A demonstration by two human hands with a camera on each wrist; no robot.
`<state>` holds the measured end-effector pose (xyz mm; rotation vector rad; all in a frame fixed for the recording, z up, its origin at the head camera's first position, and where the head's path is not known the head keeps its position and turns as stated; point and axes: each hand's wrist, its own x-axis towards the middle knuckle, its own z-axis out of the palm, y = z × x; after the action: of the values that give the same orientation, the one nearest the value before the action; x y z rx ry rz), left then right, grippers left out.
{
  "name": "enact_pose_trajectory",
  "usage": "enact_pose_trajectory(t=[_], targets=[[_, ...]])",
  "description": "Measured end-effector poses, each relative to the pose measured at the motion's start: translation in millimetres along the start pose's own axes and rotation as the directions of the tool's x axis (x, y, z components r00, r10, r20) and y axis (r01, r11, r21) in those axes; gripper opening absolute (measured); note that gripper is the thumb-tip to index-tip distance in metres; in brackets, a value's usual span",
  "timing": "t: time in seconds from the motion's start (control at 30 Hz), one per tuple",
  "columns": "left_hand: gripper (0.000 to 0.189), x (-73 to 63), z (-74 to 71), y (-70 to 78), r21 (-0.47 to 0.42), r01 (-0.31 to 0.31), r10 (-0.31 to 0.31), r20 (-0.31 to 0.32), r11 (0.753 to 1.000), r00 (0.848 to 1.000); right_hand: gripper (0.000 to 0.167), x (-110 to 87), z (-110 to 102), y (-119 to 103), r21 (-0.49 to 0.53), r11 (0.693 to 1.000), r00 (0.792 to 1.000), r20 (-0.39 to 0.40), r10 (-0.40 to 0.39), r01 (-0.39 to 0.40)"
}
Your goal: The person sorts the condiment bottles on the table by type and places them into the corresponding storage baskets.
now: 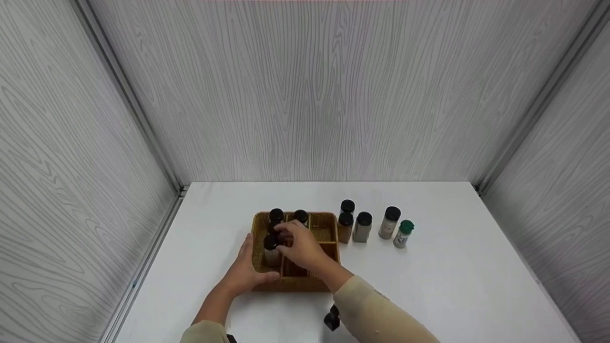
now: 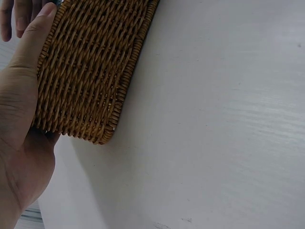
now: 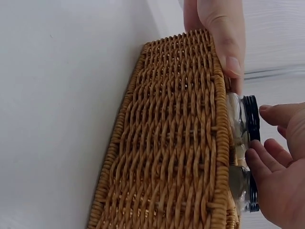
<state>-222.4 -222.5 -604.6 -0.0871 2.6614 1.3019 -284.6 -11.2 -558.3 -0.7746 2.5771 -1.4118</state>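
A brown wicker basket (image 1: 295,284) with compartments stands on the white table, several black-lidded jars in it. My left hand (image 1: 245,271) holds its near left corner, thumb over the front rim and fingers along the left side. At the left compartment, my right hand (image 1: 302,245) has its fingers bent at the black lid of a clear jar (image 1: 272,257). In the right wrist view the thumb of that hand stands slightly off the lid (image 3: 251,119), while a fingertip overlaps the lid's edge. Farther back in the basket are a black-topped jar (image 1: 276,215) and another jar (image 1: 300,216).
Right of the basket stand an amber jar (image 1: 345,228), a grey-filled jar (image 1: 362,227), a black-capped shaker (image 1: 389,223) and a small green-capped bottle (image 1: 403,233). A dark object (image 1: 332,319) lies by the right sleeve. Pale wood-grain panels (image 1: 329,95) surround the table.
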Motion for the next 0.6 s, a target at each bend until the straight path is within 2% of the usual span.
enact_pose_trajectory(t=[0.2, 0.4, 0.6], targets=[[0.151, 0.8, 1.4, 1.1, 0.016, 0.003, -0.003, 0.003, 1.0, 1.0, 0.05, -6.9, -13.4, 2.1, 0.09, 0.996, 1.0, 0.012, -0.025, 0.024], [0.151, 1.9, 2.8, 1.4, 0.015, -0.005, 0.005, 0.005, 1.0, 1.0, 0.052, -16.9, -28.4, 10.4, 0.092, 0.994, 0.998, -0.006, -0.061, 0.061], [0.15, 1.2, 0.9, 1.5, 0.017, -0.005, 0.005, -0.002, 1.0, 1.0, 0.062, -26.3, -40.4, 24.1, 0.08, 0.993, 0.995, -0.041, -0.086, 0.089]])
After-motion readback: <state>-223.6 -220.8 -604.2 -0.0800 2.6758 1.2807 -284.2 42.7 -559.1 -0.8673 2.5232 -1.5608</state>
